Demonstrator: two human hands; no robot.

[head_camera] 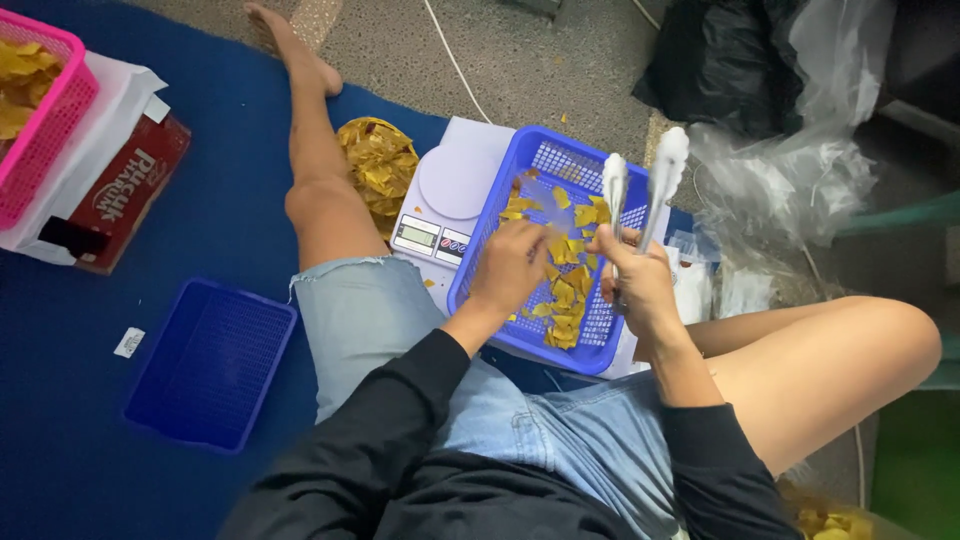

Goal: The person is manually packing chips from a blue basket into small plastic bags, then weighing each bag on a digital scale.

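My left hand (512,265) reaches into the blue basket (560,160) among yellow chips (565,290), my right hand (640,285) grips white tongs (640,185) pointing to twelve o'clock, and many chips remain, the scale (455,185) at ten o'clock bare.

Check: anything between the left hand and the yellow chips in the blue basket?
Nothing visible. The left hand is already inside the blue basket, right over the yellow chips. The right hand holds the tongs off to the side, tips up.

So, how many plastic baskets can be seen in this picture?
3: a blue basket of yellow chips under both hands, an empty blue basket on the mat at left, and a pink basket top left, partly cut off.
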